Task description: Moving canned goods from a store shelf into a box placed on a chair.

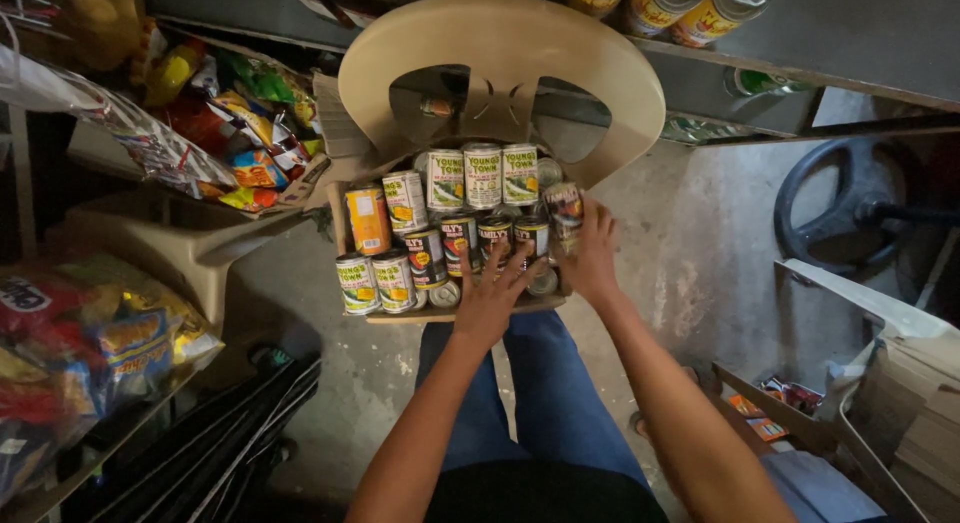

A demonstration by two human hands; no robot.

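Observation:
Several tin cans (440, 228) with coloured labels stand and lie packed on the seat of a beige plastic chair (500, 53) in front of me. My left hand (492, 288) rests with fingers spread on the front row of cans near the seat's edge. My right hand (590, 248) is closed around one dark-labelled can (564, 211) at the right end of the rows. A few cans under my hands lie on their sides and are partly hidden.
Shelves at the left hold bright snack bags (90, 353) and packets (240, 133). More cans (690, 8) lie on a dark shelf above the chair. A black wheel (850, 208) and cardboard boxes (900, 403) sit at the right. My knees in blue jeans are below the chair.

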